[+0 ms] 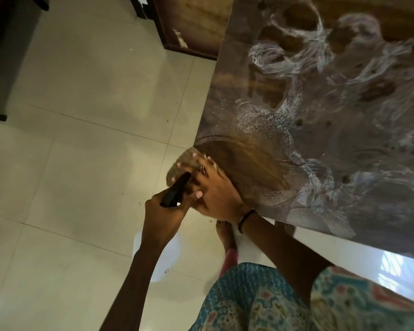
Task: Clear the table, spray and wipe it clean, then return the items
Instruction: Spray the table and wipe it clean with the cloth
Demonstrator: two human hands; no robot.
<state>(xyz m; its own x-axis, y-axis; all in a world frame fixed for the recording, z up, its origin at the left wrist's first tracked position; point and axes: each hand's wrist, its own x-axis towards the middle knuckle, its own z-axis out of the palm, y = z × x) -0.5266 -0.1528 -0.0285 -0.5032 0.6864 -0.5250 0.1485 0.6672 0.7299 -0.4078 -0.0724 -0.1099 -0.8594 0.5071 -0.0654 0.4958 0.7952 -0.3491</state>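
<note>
The glossy dark table (344,144) fills the right side, streaked with white swirls of wet spray. At its near-left corner my right hand (213,187) presses a brown cloth (183,161) with fingers spread; part of the cloth hangs past the table edge. A wiped, streak-free patch lies just right of that hand. My left hand (163,216) sits beside it, off the table over the floor, and grips the black trigger head of a spray bottle (175,191). The bottle's white body shows blurred below my left wrist.
Pale tiled floor (81,151) spreads to the left. Dark furniture (3,56) stands at the far left and a brown wooden panel (194,27) at the top. My bare feet (226,235) stand close to the table's near edge.
</note>
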